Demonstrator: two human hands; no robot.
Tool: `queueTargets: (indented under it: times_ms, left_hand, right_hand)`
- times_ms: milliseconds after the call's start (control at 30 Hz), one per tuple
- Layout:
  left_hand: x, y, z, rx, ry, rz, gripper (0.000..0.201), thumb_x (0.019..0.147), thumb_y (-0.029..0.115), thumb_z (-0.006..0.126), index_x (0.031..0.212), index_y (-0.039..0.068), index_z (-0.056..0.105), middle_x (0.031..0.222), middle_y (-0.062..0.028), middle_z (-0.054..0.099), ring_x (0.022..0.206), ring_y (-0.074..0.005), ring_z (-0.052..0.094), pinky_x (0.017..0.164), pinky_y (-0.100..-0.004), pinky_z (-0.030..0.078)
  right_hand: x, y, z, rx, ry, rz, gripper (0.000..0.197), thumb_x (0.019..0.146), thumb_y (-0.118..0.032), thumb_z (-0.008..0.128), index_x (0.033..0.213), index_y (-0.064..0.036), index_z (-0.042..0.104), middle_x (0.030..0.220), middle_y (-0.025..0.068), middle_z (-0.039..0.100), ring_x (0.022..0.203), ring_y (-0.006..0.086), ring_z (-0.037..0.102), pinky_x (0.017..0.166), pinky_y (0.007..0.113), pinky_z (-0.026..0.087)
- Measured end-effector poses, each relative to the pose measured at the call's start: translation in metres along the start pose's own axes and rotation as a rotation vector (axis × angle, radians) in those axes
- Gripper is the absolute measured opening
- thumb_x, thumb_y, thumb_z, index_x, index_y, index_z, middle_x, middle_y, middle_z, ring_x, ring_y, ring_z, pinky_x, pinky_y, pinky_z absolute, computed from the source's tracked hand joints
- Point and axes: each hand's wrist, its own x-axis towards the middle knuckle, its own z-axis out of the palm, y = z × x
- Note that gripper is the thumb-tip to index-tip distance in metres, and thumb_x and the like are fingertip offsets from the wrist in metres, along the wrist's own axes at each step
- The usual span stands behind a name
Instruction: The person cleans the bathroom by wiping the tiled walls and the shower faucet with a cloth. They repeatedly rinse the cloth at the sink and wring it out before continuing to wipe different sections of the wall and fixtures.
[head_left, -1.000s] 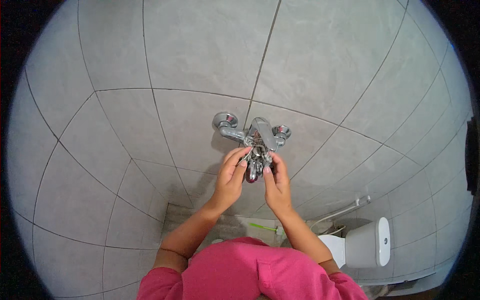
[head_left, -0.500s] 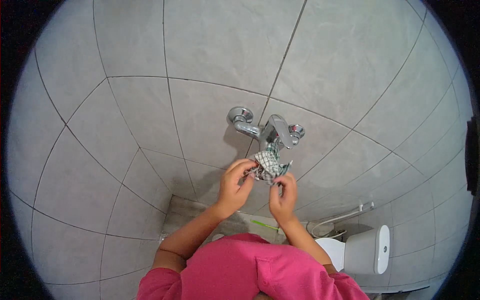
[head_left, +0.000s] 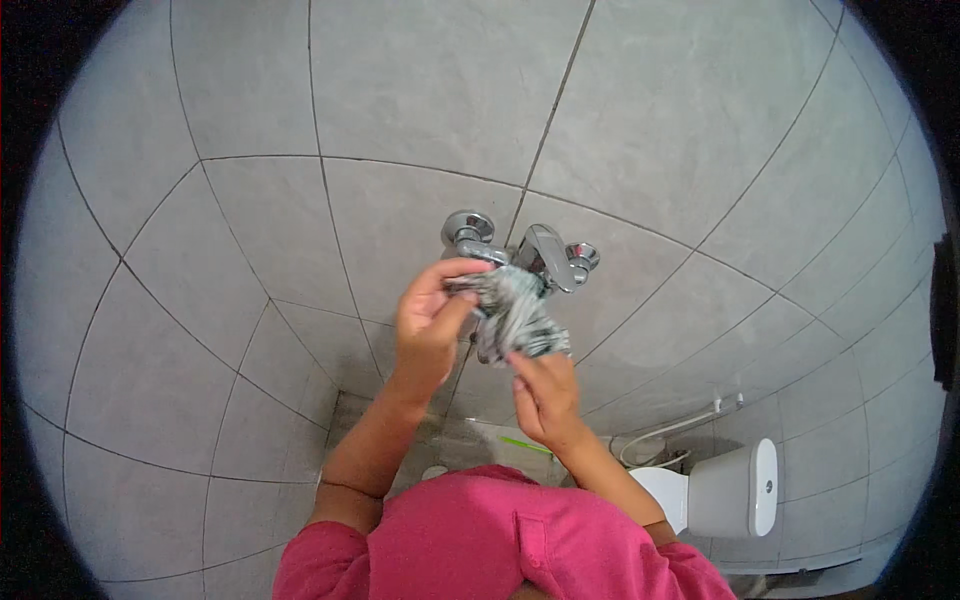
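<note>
Chrome wall-mounted mixer tap (head_left: 545, 255), with a crumpled, pale cloth (head_left: 520, 315) patterned in dark lines bunched in front of its lower part. Directions here take the cloth as the centre of a clock: the tap's lever points down from 1 o'clock, and a round wall flange (head_left: 468, 228) sits at 11. Whether the cloth touches the metal cannot be told, since it hides what lies behind.

Judging by the pose, the step in hand is working the cloth with both hands at the tap, perhaps wiping or refolding it. The next move seems to call for a firm hold on both ends and a clean face of cloth laid against the chrome.

The left hand (head_left: 428, 325) is at 9 o'clock, raised, its thumb and fingers clamped on the cloth's left end. The right hand (head_left: 548, 395) is lower, between 5 and 6 o'clock, back of the hand upward, its fingers meeting the cloth's lower edge; blur and overlap hide whether they are closed on it.

Both elbows bend outward: the left forearm (head_left: 370, 450) rises from between 7 and 8 o'clock, the right forearm (head_left: 615, 485) from 5. Below, at 6 o'clock, is the wearer's pink shirt (head_left: 450, 530). A white toilet (head_left: 720, 490) stands well apart, between 4 and 5.
</note>
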Motion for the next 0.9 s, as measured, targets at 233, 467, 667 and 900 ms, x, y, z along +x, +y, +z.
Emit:
queueTargets:
  times_ms: [233, 467, 667, 900]
  left_hand:
    - [-0.048, -0.025, 0.000, 0.169, -0.037, -0.250, 0.036, 0.081, 0.003, 0.038, 0.117, 0.002, 0.040, 0.107, -0.0077, 0.048, 0.097, -0.0127, 0.046, 0.086, -0.0256, 0.035]
    - [-0.049, -0.029, -0.005, 0.528, -0.194, -0.154, 0.039, 0.077, 0.004, 0.046, 0.116, 0.004, 0.041, 0.104, -0.0115, 0.050, 0.096, -0.0193, 0.049, 0.081, -0.0295, 0.039]
    - [-0.039, -0.019, 0.002, 0.960, -0.295, 0.101, 0.048, 0.070, 0.008, 0.054, 0.117, 0.005, 0.043, 0.102, -0.0157, 0.050, 0.090, -0.0311, 0.050, 0.077, -0.0351, 0.041]
    - [-0.035, -0.047, -0.013, 0.935, -0.181, 0.229, 0.040, 0.066, 0.010, 0.057, 0.105, 0.004, 0.049, 0.089, -0.0135, 0.052, 0.079, -0.0286, 0.052, 0.068, -0.0349, 0.042]
  right_hand:
    - [0.002, -0.003, 0.012, -0.023, -0.005, 0.055, 0.036, 0.065, -0.009, 0.059, 0.099, -0.0004, 0.054, 0.102, 0.0148, 0.050, 0.100, 0.0340, 0.044, 0.084, 0.041, 0.034]
    - [-0.003, 0.003, 0.009, 0.005, 0.024, 0.071, 0.039, 0.065, -0.008, 0.059, 0.102, 0.0011, 0.051, 0.112, 0.0167, 0.045, 0.105, 0.0350, 0.042, 0.089, 0.041, 0.032]
    - [-0.013, 0.019, 0.020, 0.209, 0.034, 0.240, 0.051, 0.066, -0.007, 0.059, 0.112, 0.0009, 0.039, 0.115, 0.0207, 0.040, 0.107, 0.0367, 0.041, 0.092, 0.040, 0.031]
    - [-0.010, 0.021, 0.018, 0.463, 0.052, 0.377, 0.055, 0.066, -0.006, 0.059, 0.116, -0.0013, 0.037, 0.111, 0.0181, 0.042, 0.103, 0.0312, 0.044, 0.090, 0.036, 0.033]
